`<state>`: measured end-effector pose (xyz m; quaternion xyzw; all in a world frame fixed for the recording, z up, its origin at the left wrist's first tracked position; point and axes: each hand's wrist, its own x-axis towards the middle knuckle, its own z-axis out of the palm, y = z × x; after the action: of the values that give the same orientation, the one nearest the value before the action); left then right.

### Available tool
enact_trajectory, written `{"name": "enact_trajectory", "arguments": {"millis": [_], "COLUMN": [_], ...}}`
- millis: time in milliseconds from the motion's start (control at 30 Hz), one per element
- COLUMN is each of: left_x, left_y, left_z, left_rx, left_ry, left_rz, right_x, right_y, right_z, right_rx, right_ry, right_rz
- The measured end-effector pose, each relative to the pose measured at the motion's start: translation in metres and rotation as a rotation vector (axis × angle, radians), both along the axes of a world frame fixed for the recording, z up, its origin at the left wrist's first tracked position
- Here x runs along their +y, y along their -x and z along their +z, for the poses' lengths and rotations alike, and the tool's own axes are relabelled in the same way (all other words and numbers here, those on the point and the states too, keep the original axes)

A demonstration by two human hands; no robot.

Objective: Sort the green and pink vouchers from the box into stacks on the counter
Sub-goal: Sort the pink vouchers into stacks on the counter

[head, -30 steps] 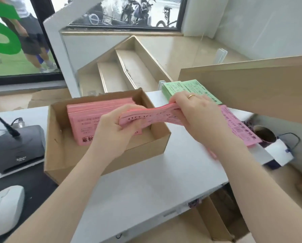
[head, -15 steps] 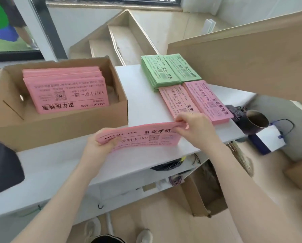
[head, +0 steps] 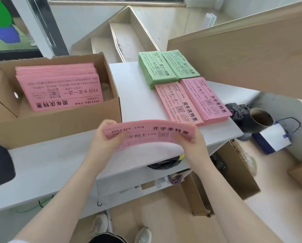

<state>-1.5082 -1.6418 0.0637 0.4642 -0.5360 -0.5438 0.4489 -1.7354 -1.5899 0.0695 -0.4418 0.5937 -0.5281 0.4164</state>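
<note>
Bright, even daylight from window (head: 15, 28) top left, soft shadows under bench (head: 59, 163) edge, no harsh glare, wide-angle bend at frame edges, slight motion blur on held pink vouchers (head: 150, 134), bkgd sharp enough.

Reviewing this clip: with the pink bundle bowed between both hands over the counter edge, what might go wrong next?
1. The pink bundle is pinched only at its ends by the left hand and right hand; loose sheets could fan out and drop past the counter edge.
2. Two pink stacks differ in print; this bundle matches the right pink stack, not the left pink stack, so a mix-up seems possible.
</note>
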Motion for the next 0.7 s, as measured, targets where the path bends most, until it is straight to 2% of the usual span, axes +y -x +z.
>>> {"name": "enact_trajectory", "arguments": {"millis": [100,133,367,567,700], "left_x": [-0.009,-0.013,-0.032,-0.071,-0.099], "left_y": [0.005,0.007,0.046,0.092,0.122], "left_z": [-0.009,-0.008,0.018,0.024,0.020], "left_rx": [-0.312,-0.348,-0.241,0.101,0.132], "left_ry": [-0.080,-0.100,-0.114,-0.310,-0.309], "left_rz": [-0.100,-0.101,-0.277,-0.151,-0.015], "right_x": [0.005,0.003,-0.007,-0.024,-0.031], "right_y": [0.011,0.015,0.051,0.062,0.056], "right_z": [-0.010,-0.009,0.003,0.006,0.015], "right_rx": [0.084,0.107,0.056,-0.270,-0.368], "right_ry": [-0.116,-0.119,-0.134,-0.180,-0.210], "right_rz": [0.080,0.099,-0.003,-0.250,-0.254]}}
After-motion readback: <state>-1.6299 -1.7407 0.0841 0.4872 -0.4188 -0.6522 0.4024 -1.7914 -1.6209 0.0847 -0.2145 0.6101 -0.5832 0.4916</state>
